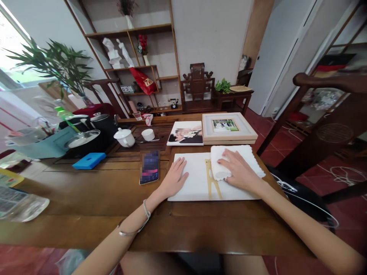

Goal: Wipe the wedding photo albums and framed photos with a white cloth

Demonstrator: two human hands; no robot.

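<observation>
A white rectangular board [189, 183] lies flat on the wooden table, with yellowish-brown streaks [212, 185] across its middle. My left hand [174, 177] rests on the board's left edge, fingers stretched out and holding nothing. On the board's right side lies a folded white cloth [243, 154], which covers part of the streaks. My right hand [237, 168] presses down on this cloth and holds it, fingers over its top. The cloth's far corner reaches past the board's right edge.
Behind the board are a photo panel [185, 133] and a framed photo [229, 130]. A phone [149, 168] lies left of my left hand. Further left are a lidded white cup [124, 137], a small white cup [148, 135] and a blue block [89, 160]. A chair [323, 126] stands at right.
</observation>
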